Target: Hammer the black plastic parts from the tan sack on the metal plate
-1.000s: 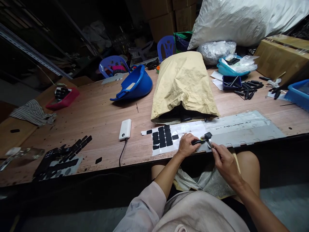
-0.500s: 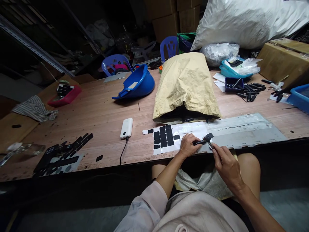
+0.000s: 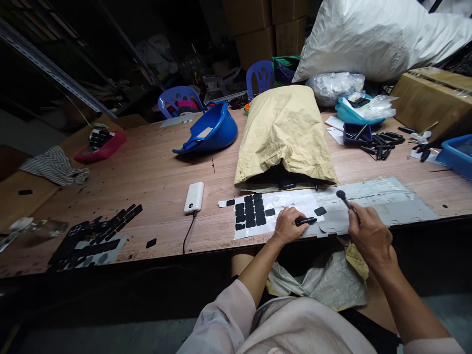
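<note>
My left hand (image 3: 287, 225) rests at the table's front edge with its fingers closed on a slim black pen-shaped piece (image 3: 309, 221). My right hand (image 3: 371, 237), raised to the right, grips a thin stick tool with a round black head (image 3: 340, 194); its head is apart from the black piece. Just beyond the black piece's tip lies a single rounded black pad (image 3: 320, 211). Several similar black pads (image 3: 250, 211) stand in rows on a white sheet (image 3: 285, 198) to the left. Beneath my hands is a grey board (image 3: 387, 202) along the edge.
A large pale yellow sack (image 3: 283, 128) opens toward me, dark pieces in its mouth. White power bank (image 3: 193, 196) with cable sits left; a blue basin (image 3: 217, 129) lies tipped behind it. Black pen-shaped parts (image 3: 383, 142) and a blue tray (image 3: 459, 152) are at right.
My right hand has moved right and up, taking the tool's round head away from the black piece's tip. My left hand stays in place, still holding the piece.
</note>
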A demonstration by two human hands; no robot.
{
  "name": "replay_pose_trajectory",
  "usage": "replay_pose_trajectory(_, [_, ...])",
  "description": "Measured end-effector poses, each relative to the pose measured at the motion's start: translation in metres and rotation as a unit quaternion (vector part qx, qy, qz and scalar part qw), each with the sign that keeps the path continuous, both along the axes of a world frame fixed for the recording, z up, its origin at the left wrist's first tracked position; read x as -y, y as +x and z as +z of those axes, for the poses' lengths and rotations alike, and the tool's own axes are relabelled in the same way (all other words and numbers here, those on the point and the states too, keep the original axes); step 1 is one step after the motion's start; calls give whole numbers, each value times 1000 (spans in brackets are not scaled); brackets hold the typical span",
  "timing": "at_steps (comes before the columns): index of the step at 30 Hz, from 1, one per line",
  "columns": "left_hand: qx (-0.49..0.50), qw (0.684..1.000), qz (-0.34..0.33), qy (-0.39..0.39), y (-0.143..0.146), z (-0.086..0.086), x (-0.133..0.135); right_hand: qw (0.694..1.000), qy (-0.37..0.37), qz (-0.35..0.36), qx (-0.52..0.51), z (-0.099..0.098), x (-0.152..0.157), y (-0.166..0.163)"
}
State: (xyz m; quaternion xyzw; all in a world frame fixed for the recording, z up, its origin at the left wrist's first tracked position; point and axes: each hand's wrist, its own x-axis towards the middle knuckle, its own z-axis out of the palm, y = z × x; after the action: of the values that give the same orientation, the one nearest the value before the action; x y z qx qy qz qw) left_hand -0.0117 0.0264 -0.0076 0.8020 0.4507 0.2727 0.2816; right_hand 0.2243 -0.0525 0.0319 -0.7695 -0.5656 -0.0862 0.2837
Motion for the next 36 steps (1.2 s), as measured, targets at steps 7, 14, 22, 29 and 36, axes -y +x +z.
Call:
replay_pose_trajectory(7, [-12,1000,-2,14,1,-2,1,988,-95,-117,17,-17,-51,43])
replay_pose_trajectory(14, [-11,1000,-10,28,-1,-7,-2,985,-108,-129,37,-23,-78,25])
replay_pose_trajectory(22, [10,997,-28,66,-6,-4,19,980,-127,-127,81,-23,-81,20])
replay_pose_trajectory(29, [-28,971,-224,78,-11,-48,106,981,-120,-126,91,-26,-82,21])
replay_pose_trajectory(36, [-251,925,-13,-285,-11,-87,104,981,-111,-129,92,-27,-83,20])
